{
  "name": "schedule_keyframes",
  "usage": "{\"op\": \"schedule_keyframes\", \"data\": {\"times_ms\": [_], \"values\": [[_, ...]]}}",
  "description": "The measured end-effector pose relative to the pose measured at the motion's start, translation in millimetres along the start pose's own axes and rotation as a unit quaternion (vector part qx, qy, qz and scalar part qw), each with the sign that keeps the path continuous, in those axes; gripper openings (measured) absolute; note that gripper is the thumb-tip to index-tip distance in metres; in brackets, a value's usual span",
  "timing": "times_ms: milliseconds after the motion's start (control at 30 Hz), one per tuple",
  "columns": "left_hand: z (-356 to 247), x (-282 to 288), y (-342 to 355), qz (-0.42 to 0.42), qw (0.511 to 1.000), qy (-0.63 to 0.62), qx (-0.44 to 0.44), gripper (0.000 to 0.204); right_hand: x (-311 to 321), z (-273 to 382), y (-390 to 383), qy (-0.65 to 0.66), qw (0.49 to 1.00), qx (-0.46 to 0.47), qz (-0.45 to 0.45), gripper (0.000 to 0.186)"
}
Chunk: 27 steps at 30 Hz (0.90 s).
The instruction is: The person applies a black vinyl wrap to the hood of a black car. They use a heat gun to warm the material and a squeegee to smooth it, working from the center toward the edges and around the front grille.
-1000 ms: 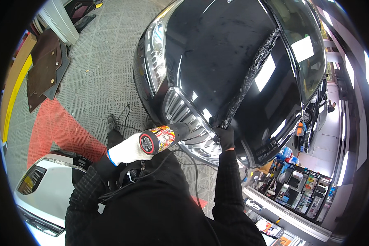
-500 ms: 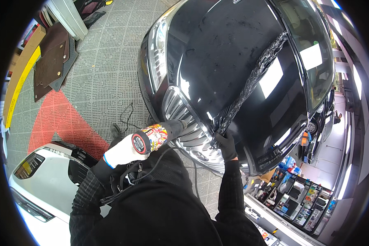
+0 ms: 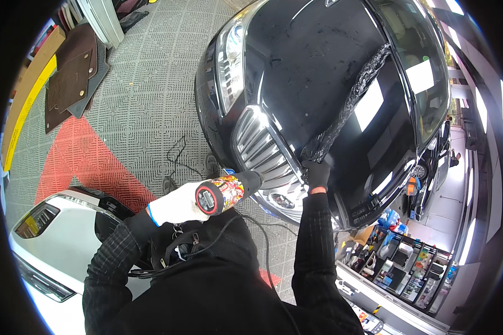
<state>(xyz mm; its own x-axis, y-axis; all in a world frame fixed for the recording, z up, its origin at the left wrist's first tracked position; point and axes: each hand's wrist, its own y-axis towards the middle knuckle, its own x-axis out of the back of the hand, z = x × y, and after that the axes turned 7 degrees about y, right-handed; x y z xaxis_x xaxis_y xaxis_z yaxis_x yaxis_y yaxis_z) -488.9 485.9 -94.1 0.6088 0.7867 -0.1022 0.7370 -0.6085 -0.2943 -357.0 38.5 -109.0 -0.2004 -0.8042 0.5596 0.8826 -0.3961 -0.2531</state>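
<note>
Hands (image 3: 180, 205) on heat gun (image 3: 229, 191), left, and film (image 3: 353, 100), right

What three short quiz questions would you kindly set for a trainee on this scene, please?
1. Choose: what does the left hand hold? A) a brush; B) a heat gun; C) a sponge.
2. True or false: the right hand wears a white glove.
3. What lies crumpled along the black hood?

Key:
1. B.
2. False; its glove is dark.
3. A strip of black film, its near end at the right hand.
</note>
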Motion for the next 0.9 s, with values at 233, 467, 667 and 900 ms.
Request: {"op": "schedule_keyframes", "data": {"times_ms": [233,467,667,900], "values": [[39,-32,-13,-0.083,0.995,-0.061,-0.01,0.084,14,-14,12,0.087,0.994,0.015,0.063,0.031],[82,-60,-4,-0.081,0.993,-0.088,-0.006,0.065,19,7,8,0.218,0.96,-0.087,0.156,0.025],[70,-66,-6,-0.109,0.987,-0.115,-0.028,0.067,23,8,12,0.22,0.951,-0.103,0.192,0.037],[63,-74,-18,-0.14,0.989,-0.016,-0.044,0.07,23,13,12,0.185,0.957,-0.079,0.208,0.037]]}}
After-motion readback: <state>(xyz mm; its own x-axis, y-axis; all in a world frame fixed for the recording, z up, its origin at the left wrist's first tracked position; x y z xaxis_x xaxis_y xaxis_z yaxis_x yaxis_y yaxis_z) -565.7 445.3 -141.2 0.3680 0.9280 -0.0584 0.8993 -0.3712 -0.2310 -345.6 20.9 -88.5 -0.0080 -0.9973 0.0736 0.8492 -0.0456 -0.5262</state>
